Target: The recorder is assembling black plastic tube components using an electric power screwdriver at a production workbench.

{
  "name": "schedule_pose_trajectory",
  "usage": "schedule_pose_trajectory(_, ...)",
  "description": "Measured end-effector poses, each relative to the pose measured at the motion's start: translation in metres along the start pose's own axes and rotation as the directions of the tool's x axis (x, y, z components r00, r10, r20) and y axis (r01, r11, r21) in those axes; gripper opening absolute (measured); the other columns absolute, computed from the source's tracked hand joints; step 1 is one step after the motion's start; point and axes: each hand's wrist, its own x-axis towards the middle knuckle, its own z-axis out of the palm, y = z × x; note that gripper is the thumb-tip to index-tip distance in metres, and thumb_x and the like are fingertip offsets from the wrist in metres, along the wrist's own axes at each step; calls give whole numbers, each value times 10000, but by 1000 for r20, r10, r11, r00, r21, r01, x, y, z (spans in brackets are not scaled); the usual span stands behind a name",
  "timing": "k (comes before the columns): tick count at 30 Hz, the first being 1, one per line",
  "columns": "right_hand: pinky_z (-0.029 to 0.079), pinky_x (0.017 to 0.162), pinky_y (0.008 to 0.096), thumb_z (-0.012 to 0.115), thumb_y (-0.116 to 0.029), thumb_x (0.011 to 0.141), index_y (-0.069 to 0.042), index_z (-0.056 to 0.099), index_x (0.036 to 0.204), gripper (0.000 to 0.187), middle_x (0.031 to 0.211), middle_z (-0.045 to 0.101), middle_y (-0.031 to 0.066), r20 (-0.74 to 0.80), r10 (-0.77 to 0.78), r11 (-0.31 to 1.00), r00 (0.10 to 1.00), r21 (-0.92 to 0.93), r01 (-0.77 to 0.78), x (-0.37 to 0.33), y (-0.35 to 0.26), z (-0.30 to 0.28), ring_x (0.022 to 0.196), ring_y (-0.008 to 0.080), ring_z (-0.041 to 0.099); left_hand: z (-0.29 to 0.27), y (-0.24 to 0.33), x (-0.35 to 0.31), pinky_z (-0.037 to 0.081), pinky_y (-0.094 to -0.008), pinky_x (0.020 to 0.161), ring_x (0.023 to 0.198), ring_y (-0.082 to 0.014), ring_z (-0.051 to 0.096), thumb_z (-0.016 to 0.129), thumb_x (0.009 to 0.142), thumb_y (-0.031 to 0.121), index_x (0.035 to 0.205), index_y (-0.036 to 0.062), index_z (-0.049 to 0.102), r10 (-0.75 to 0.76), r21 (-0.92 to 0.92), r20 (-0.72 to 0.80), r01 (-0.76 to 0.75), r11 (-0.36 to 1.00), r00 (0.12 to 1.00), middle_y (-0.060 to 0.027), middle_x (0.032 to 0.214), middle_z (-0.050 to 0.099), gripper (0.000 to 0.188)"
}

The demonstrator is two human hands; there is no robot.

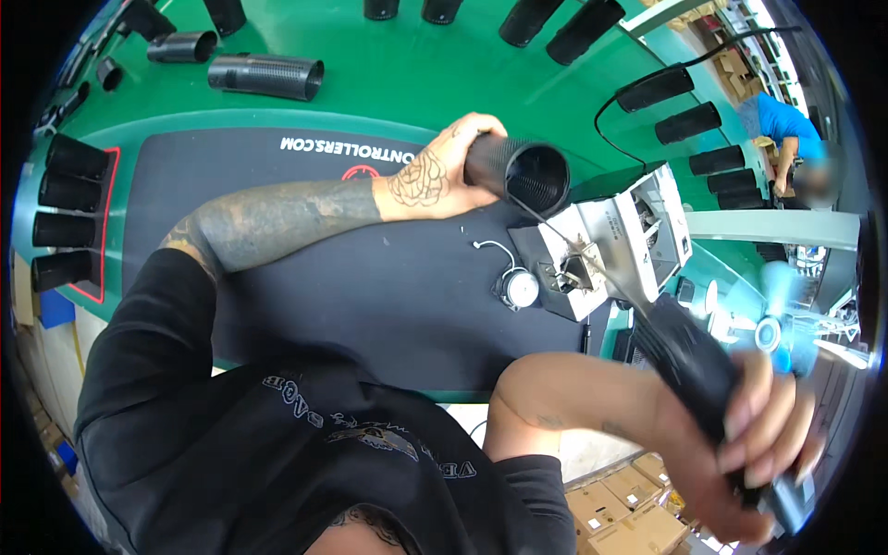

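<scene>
My left hand (444, 171) is wrapped round a black perforated tube (490, 165), held over the mat with its open end tilted to the right. My right hand (758, 444), at the lower right, grips the black handle of a tool (684, 356). The tool's long thin metal shaft reaches up-left to the tube's mouth; whether its tip touches anything inside is hidden. Motion blurs the handle and fingers. Below the tube, a small round silver part (520, 289) with a short white lead lies beside two grey metal boxes with open fronts (647, 227).
A dark mat (305, 305) covers the near part of the green table (388, 65). Several similar black tubes (266, 76) stand or lie along the far, left and right sides. A black cable (601, 106) runs behind the boxes. At far right are a fan (772, 324) and a person in blue (786, 129).
</scene>
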Motion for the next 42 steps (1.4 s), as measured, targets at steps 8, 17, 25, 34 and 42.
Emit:
schedule_pose_trajectory(8, 357, 599, 264, 672, -328, 751, -73, 483, 984, 394, 772, 490, 0, 40, 227, 962, 973, -164, -217, 0, -32, -11, 555, 89, 459, 1, 4, 1, 407, -352, 918, 1080, -243, 489, 786, 633, 93, 1225, 62, 392, 84, 170, 48, -91, 981, 995, -106, 1156, 455, 712)
schedule_pose_trajectory(17, 374, 570, 276, 625, -230, 786, -53, 421, 1037, 368, 742, 481, 24, -75, 342, 902, 937, -252, -350, 5, -5, -10, 531, 96, 444, 4, 0, 2, 442, -318, 902, 1039, -223, 536, 820, 586, 28, 1104, 48, 412, 166, 44, -2, -165, 985, 986, -126, 1110, 510, 660)
schedule_pose_trajectory(25, 466, 548, 232, 676, -354, 790, -97, 533, 964, 341, 730, 549, -40, -36, 30, 980, 999, 200, -22, 2, -24, 3, 573, 70, 527, 3, 0, 2, 450, -306, 878, 999, -207, 542, 810, 607, 31, 1109, 26, 434, 149, 23, -13, -149, 989, 989, -95, 1079, 518, 627)
schedule_pose_trajectory(34, 350, 584, 284, 646, -261, 771, -74, 454, 1034, 376, 755, 479, 9, -45, 52, 997, 998, -63, -55, -4, 27, 15, 565, 111, 467, -1, 3, 1, 443, -319, 884, 1001, -228, 545, 807, 597, 32, 1114, 43, 427, 171, 38, -6, -171, 985, 985, -109, 1095, 510, 641)
schedule_pose_trajectory(42, 364, 596, 316, 512, -322, 852, -143, 388, 1118, 344, 781, 468, 30, 119, 211, 970, 970, -152, -192, -5, 62, 15, 563, 122, 452, 1, 3, 4, 465, -329, 833, 949, -236, 559, 827, 581, 92, 1079, 48, 470, 165, -35, -57, -167, 985, 985, -97, 1026, 527, 614)
